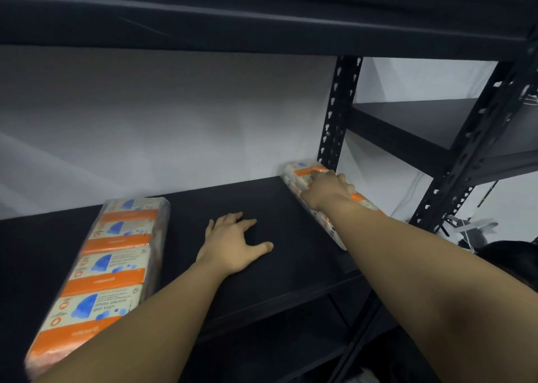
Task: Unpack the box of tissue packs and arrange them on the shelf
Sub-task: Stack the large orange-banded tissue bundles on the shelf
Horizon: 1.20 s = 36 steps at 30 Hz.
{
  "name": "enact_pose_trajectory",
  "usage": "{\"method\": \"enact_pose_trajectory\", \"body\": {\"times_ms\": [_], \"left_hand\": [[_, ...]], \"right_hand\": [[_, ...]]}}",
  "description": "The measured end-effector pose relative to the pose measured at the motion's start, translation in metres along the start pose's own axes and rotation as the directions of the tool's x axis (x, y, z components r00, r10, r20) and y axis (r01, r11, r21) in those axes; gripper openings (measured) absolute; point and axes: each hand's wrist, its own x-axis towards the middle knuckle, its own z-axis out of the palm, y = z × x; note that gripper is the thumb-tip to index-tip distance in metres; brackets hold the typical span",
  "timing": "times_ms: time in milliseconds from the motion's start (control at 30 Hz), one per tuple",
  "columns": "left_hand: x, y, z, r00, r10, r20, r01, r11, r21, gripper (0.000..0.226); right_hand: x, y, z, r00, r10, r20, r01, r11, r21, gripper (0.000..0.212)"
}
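Tissue packs, wrapped in clear plastic with orange, cream and blue printing, lie in two long bundles on a black shelf [221, 289]. One bundle [102, 272] lies at the left of the shelf, running from the front edge toward the back, with its printed face upward; the person's left forearm crosses over its near end. The other bundle [308, 196] lies along the right edge of the shelf, its far end close to the white wall [174, 120] and just beside a black perforated upright post [339, 112].

The right hand [327, 189] rests on top of the right bundle, its fingers curled over the far side of the pack, grasping it. The left hand [233, 244] is released, lying palm down on the bare shelf between the two bundles, fingers spread and thumb pointing right, touching neither pack.

Another dark shelf board [262, 19] runs overhead. To the right, beyond the post, stands a second black shelving unit [436, 126].
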Motion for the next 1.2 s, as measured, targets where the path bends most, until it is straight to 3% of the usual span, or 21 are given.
{"method": "enact_pose_trajectory", "body": {"times_ms": [200, 333, 467, 533, 633, 733, 800, 867, 933, 1000, 1200], "left_hand": [[0.0, -0.001, -0.001, 1.0, -0.004, -0.011, 0.004, 0.999, -0.036, 0.086], [-0.001, 0.0, -0.006, 1.0, -0.009, 0.017, 0.01, 0.999, -0.05, 0.084], [-0.008, 0.001, -0.021, 0.998, -0.008, 0.069, 0.015, 0.996, -0.089, 0.076], [-0.012, 0.002, -0.038, 1.0, -0.003, 0.028, 0.007, 0.989, -0.149, 0.071], [-0.02, -0.001, -0.077, 0.996, 0.001, -0.092, -0.006, 0.998, -0.055, 0.071], [-0.04, -0.018, -0.115, 0.981, -0.144, -0.128, 0.167, 0.967, 0.192, 0.08], [-0.059, -0.038, -0.128, 0.933, -0.33, -0.144, 0.36, 0.852, 0.381, 0.096], [-0.077, -0.057, -0.131, 0.843, -0.518, -0.143, 0.526, 0.744, 0.411, 0.116], [-0.083, -0.072, -0.126, 0.786, -0.612, -0.092, 0.603, 0.723, 0.337, 0.132], [-0.084, -0.08, -0.123, 0.779, -0.622, -0.075, 0.617, 0.742, 0.261, 0.137], [-0.075, -0.061, -0.114, 0.843, -0.534, -0.06, 0.535, 0.823, 0.191, 0.116]], "right_hand": [[0.003, -0.004, -0.001, 1.0, -0.011, 0.014, 0.012, 0.999, -0.04, 0.075], [-0.013, -0.001, -0.007, 0.996, -0.093, 0.004, 0.093, 0.994, -0.063, 0.083], [-0.047, -0.005, -0.019, 0.973, -0.219, -0.069, 0.215, 0.975, -0.056, 0.078], [-0.063, -0.009, -0.016, 0.939, -0.317, -0.133, 0.316, 0.948, -0.03, 0.073], [-0.084, -0.016, 0.001, 0.895, -0.414, -0.163, 0.425, 0.904, 0.037, 0.073], [-0.101, -0.024, 0.024, 0.898, -0.427, -0.105, 0.436, 0.896, 0.083, 0.076], [-0.11, -0.028, 0.039, 0.907, -0.419, -0.037, 0.42, 0.9, 0.112, 0.077], [-0.118, -0.032, 0.055, 0.911, -0.411, 0.027, 0.405, 0.906, 0.119, 0.076], [-0.122, -0.031, 0.064, 0.916, -0.401, 0.027, 0.396, 0.912, 0.103, 0.075], [-0.123, -0.031, 0.066, 0.917, -0.398, 0.001, 0.396, 0.911, 0.117, 0.074], [-0.129, -0.023, 0.062, 0.904, -0.425, -0.043, 0.425, 0.884, 0.195, 0.071]]}}
